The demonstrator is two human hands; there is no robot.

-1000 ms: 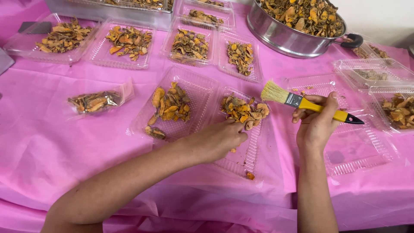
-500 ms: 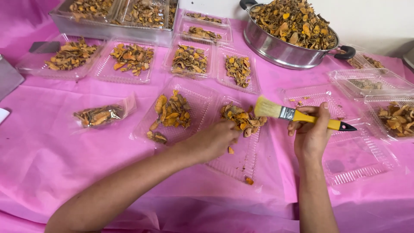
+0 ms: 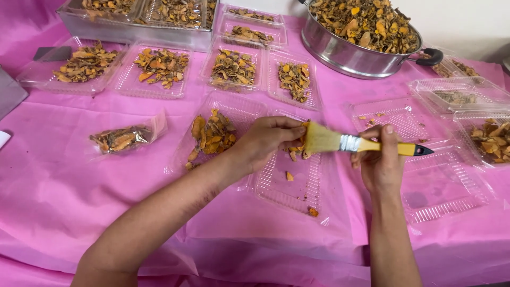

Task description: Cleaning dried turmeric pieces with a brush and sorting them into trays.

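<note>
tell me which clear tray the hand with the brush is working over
The near tray under the left hand: the brush in the right hand meets it; others lie untouched.

Brush and left hand meet over the near tray

A second ago the left hand (image 3: 265, 141) lay flat, palm down, on the dried orange pieces in the near clear tray (image 3: 289, 186); now it has lifted and curled, pinching a few pieces (image 3: 298, 151) at its fingertips above the tray's far end. The paintbrush (image 3: 361, 143) in the right hand (image 3: 380, 159) has swung from a raised, slanting pose to nearly level, and its pale bristles have come left until they touch the held pieces. The heap that filled the tray's far end is mostly gone from its floor, leaving scattered bits.
</note>
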